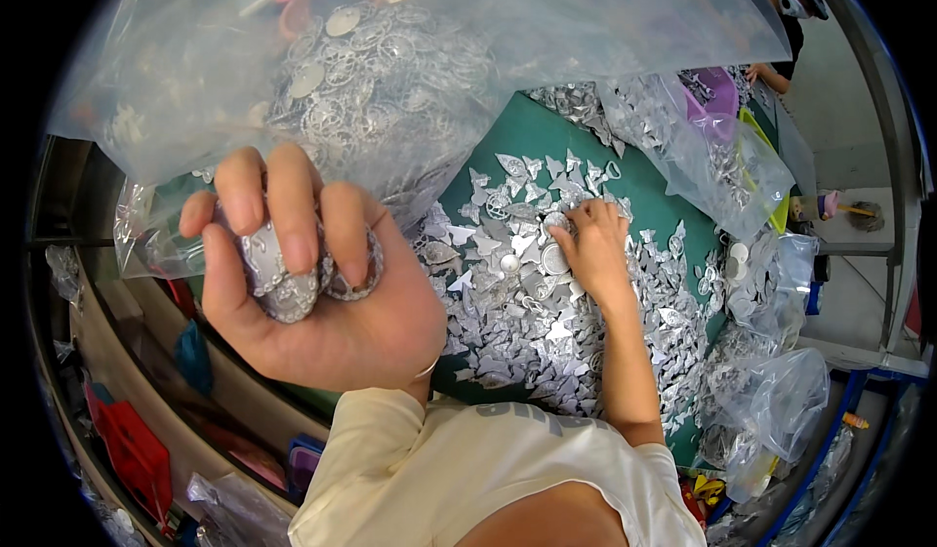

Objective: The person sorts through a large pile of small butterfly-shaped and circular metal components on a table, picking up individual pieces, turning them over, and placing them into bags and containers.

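Observation:
My left hand [312, 283] is raised close at the left, palm up, its fingers curled over a few silver-grey metal castings [278, 279]. One of these is a solid ornate piece, and another looks like a ring with a beaded rim. Farther off, my right hand [592, 244] reaches into a wide heap of small grey metal castings [547, 352]. Its fingers are bent down at a round disc-like casting [554, 258]; whether they grip a piece is hidden. Winged and pointed shapes lie thickly around that hand.
A large clear plastic bag [390, 166] of round openwork castings stands behind my left hand. On the green tabletop [522, 127], more bagged castings lie at the right, near a purple scoop-like container [715, 93]. Another person [776, 35] is at the far right. Shelves with a red bin [137, 449] stand left.

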`<action>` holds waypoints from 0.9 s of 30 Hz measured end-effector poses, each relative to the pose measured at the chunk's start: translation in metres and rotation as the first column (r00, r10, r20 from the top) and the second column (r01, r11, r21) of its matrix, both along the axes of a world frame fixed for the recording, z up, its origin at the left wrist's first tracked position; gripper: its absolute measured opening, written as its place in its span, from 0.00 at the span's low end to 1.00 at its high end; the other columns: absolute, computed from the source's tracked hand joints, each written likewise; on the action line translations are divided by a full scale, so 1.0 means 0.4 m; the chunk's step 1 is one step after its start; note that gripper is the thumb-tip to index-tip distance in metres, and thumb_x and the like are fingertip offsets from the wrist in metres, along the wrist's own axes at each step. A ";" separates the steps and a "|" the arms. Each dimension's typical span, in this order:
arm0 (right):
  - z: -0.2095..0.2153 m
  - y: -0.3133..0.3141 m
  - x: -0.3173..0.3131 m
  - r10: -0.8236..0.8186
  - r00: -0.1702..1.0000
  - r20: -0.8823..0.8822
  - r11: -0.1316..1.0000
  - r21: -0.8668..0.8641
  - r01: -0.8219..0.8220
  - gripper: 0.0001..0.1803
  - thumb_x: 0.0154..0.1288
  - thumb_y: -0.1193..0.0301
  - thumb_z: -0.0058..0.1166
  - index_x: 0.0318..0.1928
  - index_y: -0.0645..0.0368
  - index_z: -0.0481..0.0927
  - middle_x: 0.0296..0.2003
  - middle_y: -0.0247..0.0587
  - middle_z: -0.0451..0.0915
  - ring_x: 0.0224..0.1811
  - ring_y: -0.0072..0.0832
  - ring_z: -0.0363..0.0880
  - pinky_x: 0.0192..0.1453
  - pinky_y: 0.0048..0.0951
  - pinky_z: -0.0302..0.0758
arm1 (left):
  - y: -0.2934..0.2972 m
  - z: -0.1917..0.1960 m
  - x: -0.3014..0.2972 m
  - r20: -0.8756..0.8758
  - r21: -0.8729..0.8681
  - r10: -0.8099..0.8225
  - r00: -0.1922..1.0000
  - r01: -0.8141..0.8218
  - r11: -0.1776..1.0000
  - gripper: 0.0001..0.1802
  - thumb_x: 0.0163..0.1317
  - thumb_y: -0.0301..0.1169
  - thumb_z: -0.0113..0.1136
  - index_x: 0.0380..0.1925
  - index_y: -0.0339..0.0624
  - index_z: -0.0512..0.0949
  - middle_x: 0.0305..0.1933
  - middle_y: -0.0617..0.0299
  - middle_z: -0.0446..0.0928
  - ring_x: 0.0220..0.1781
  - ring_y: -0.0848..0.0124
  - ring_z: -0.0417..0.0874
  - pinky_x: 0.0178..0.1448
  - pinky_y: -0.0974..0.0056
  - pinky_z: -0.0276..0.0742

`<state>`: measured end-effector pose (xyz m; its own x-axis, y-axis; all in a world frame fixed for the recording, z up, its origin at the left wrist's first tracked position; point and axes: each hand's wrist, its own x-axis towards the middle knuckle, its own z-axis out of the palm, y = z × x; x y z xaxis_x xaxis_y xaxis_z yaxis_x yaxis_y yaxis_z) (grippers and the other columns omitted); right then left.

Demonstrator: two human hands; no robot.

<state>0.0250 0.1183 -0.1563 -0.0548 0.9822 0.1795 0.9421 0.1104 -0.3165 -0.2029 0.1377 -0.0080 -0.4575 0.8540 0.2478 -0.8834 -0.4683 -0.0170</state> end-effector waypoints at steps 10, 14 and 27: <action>0.070 -0.061 0.039 -0.257 0.336 -0.906 0.953 -0.295 -0.066 0.07 0.58 0.75 0.55 0.37 0.62 0.76 0.31 0.31 0.78 0.31 0.15 0.70 0.34 0.17 0.65 | 0.004 -0.011 -0.009 -0.014 0.023 -0.031 0.999 0.032 0.999 0.04 0.56 0.24 0.46 0.33 0.42 0.67 0.29 0.63 0.64 0.24 0.75 0.66 0.18 0.73 0.57; 0.073 -0.129 0.029 -0.176 0.732 -0.658 0.932 -0.350 -0.090 0.11 0.59 0.78 0.52 0.43 0.64 0.72 0.31 0.33 0.77 0.34 0.14 0.70 0.38 0.15 0.64 | 0.002 -0.011 0.003 -0.037 0.025 -0.056 0.998 0.057 0.998 0.03 0.57 0.24 0.46 0.32 0.43 0.67 0.30 0.63 0.64 0.24 0.75 0.66 0.18 0.73 0.57; 0.142 -0.230 0.093 0.038 -0.026 -0.999 0.873 0.020 0.488 0.13 0.61 0.77 0.50 0.47 0.64 0.70 0.30 0.32 0.75 0.30 0.17 0.70 0.37 0.18 0.67 | -0.078 -0.158 0.366 -0.302 -0.604 -0.950 0.075 0.756 0.251 0.11 0.62 0.36 0.51 0.36 0.40 0.73 0.31 0.62 0.73 0.28 0.76 0.73 0.20 0.74 0.65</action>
